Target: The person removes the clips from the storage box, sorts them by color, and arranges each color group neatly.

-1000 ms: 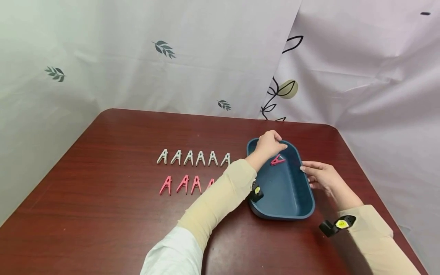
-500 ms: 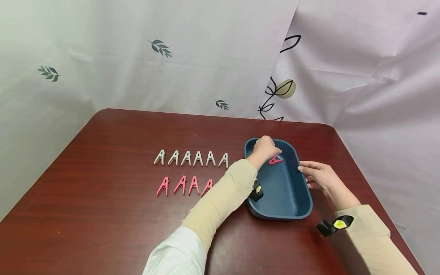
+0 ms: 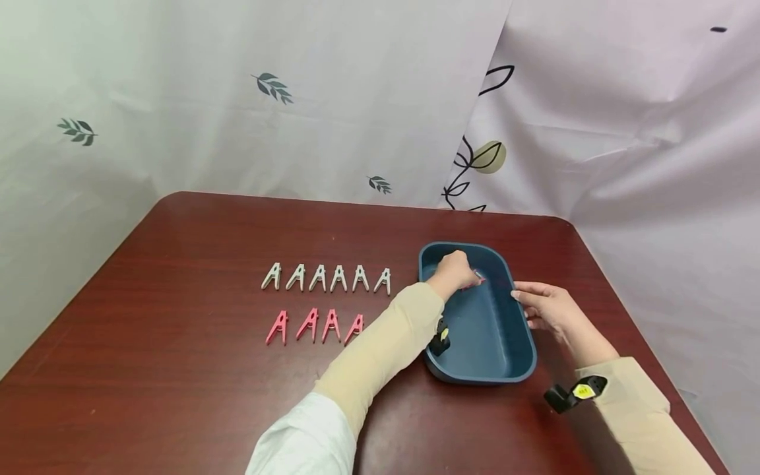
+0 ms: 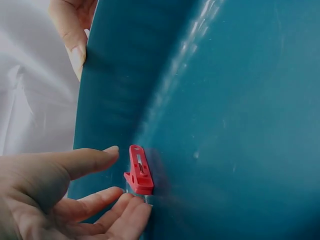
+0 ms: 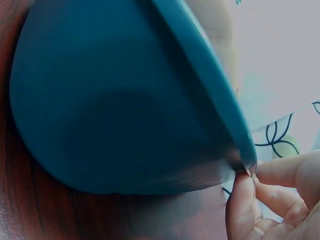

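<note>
My left hand [image 3: 452, 272] reaches down into the far end of a blue plastic basin [image 3: 482, 340]. In the left wrist view a red spring clip [image 4: 141, 172] lies on the basin floor by its wall. The thumb and straight fingers stand apart on either side of this clip, fingertips close to it. My right hand [image 3: 549, 311] pinches the basin's right rim between thumb and fingers; the right wrist view shows this grip [image 5: 280, 195] up close.
Left of the basin, several white spring clips [image 3: 318, 277] stand in a row on the dark red table [image 3: 178, 277]. Nearer to me is a row of several red clips [image 3: 331, 325], the last one close by my left forearm. A white curtain [image 3: 332, 125] hangs behind the table.
My left hand has come down lower into the basin, its fingers nearing the red clip, which it now partly covers in the head view. The right hand keeps its hold on the rim.
</note>
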The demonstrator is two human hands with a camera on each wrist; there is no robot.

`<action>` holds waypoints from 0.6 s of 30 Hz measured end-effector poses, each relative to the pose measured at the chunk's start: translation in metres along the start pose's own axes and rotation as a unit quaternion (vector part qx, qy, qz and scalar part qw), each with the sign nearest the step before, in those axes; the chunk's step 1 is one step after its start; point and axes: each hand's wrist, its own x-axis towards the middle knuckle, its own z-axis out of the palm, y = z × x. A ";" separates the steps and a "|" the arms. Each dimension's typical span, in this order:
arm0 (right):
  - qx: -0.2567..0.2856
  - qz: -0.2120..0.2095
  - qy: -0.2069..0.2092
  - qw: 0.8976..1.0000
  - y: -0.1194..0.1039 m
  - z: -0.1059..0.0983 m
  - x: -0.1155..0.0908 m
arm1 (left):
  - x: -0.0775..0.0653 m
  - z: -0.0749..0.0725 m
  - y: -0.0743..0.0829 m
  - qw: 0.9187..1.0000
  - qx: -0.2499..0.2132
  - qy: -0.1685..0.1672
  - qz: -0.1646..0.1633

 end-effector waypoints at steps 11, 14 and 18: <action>-0.002 0.000 -0.002 1.000 0.001 -0.003 -0.001 | 0.001 0.005 0.000 0.998 0.060 -0.029 0.010; 0.004 -0.001 -0.002 1.000 0.001 -0.003 -0.001 | 0.003 0.005 -0.001 0.997 0.077 -0.023 0.009; 0.006 -0.003 -0.002 1.000 0.001 -0.002 0.001 | 0.005 0.005 -0.002 0.995 0.097 -0.015 0.001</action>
